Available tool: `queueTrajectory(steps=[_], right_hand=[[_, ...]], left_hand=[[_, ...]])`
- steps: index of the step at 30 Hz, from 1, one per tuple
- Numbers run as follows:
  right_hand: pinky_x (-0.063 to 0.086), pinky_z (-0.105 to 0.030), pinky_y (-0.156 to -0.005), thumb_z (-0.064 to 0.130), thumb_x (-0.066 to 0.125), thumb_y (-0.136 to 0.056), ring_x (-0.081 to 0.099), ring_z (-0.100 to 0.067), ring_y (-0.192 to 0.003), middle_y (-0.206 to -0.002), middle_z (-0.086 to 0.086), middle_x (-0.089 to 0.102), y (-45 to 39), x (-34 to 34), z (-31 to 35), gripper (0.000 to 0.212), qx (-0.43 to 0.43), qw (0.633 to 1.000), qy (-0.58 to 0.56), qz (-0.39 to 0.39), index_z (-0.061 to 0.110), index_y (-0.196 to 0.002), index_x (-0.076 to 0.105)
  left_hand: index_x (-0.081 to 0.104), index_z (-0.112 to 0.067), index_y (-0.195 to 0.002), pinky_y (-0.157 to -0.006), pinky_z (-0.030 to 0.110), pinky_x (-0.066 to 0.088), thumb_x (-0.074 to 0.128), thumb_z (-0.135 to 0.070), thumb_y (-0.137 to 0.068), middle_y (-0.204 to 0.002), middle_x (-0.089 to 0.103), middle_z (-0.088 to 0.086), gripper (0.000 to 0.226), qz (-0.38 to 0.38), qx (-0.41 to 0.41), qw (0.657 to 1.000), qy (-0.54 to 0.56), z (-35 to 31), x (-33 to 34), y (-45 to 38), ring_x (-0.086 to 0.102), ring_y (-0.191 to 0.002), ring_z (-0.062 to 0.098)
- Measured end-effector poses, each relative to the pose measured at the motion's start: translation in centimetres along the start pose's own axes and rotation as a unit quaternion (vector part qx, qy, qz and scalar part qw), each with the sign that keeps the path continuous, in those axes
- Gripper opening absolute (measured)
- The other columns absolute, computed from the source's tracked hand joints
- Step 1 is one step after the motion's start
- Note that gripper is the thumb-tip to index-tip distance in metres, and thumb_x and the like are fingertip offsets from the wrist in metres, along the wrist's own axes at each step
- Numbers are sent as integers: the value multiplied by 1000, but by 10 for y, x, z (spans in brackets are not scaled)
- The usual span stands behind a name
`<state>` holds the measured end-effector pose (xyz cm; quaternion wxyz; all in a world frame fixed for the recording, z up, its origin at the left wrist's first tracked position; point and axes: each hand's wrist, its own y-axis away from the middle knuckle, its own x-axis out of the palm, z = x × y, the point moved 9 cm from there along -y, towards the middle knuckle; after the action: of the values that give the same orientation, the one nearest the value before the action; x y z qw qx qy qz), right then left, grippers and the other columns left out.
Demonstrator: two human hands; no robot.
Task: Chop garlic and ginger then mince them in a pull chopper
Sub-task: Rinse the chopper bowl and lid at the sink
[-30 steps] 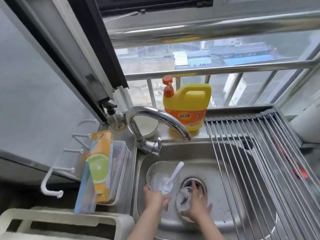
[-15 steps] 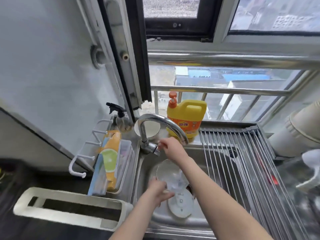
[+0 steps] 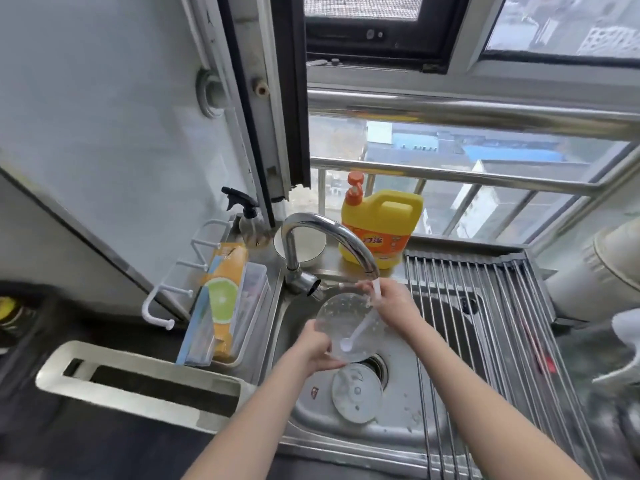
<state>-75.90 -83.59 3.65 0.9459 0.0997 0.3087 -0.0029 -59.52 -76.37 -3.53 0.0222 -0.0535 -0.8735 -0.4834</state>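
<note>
My left hand (image 3: pixel 313 348) grips the rim of the clear chopper bowl (image 3: pixel 346 327) and holds it tilted over the sink (image 3: pixel 405 410). A white blade stem (image 3: pixel 360 329) stands inside the bowl. My right hand (image 3: pixel 393 301) is at the bowl's far rim, directly under the faucet spout (image 3: pixel 370 268), and water runs over its fingers. Whether those fingers hold the rim is not clear. The chopper's round white lid (image 3: pixel 356 393) lies flat on the sink floor beside the drain.
A yellow detergent bottle (image 3: pixel 381 226) stands on the ledge behind the faucet. A metal roll-up drying rack (image 3: pixel 485 306) covers the sink's right half. Left of the sink sit a tray with an orange box (image 3: pixel 225 299), a spray bottle (image 3: pixel 246 216) and a white rack (image 3: pixel 138 379).
My right hand left the faucet handle and came under the spout beside the bowl; water now runs. The left hand keeps holding the bowl, lifted closer to the spout.
</note>
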Motion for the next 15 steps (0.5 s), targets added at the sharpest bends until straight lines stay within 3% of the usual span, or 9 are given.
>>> queueTrajectory(steps=[3, 5, 8, 11, 13, 15], right_hand=[[48, -19, -77, 21, 55, -94, 61, -5, -97, -100, 19, 64, 17, -17, -17, 21, 30, 998, -59, 4, 30, -111, 64], [47, -17, -79, 22, 60, -92, 59, -8, -105, -114, 11, 64, 20, -12, -21, 27, 53, 996, -55, 44, 27, -119, 58], [50, -33, -88, 27, 64, -89, 60, -18, -109, -123, 0, 63, 20, -10, -18, 39, 43, 992, 104, 65, 18, -126, 57], [50, -35, -73, 32, 64, -87, 63, -24, -99, -113, -2, 65, 19, -7, -11, 49, 30, 972, 221, 77, 26, -132, 44], [50, -36, -69, 33, 64, -86, 62, -26, -95, -109, -3, 62, 20, -16, -4, 50, 28, 949, 312, 26, 24, -129, 40], [50, -36, -68, 26, 72, -79, 60, -27, -89, -99, -5, 64, 29, -23, 18, 42, -62, 918, 385, -72, 14, -114, 52]], left_hand=[[42, -25, -121, -50, 38, 58, 27, 19, -84, -114, 43, 11, 59, 25, 8, 999, -38, -3, 17, -8, 57, -80, 30], [50, -25, -115, -59, 41, 58, 31, 18, -82, -105, 52, 6, 57, 36, 28, 996, -72, -5, 28, -12, 58, -81, 25], [57, -26, -97, -57, 37, 57, 41, 11, -87, -102, 58, 3, 42, 28, 37, 997, -63, -5, 34, -15, 59, -75, 20], [58, -24, -91, -48, 32, 55, 52, -4, -94, -100, 58, 4, 21, 7, 37, 998, -46, -1, 30, -18, 60, -73, 22], [55, -22, -93, -43, 30, 54, 51, -16, -98, -101, 56, 4, 9, -14, 33, 999, -17, 1, 25, -20, 59, -75, 23], [53, -19, -104, -43, 29, 54, 49, -25, -100, -112, 56, 9, 9, -30, 25, 999, -2, 2, 21, -21, 60, -76, 26]])
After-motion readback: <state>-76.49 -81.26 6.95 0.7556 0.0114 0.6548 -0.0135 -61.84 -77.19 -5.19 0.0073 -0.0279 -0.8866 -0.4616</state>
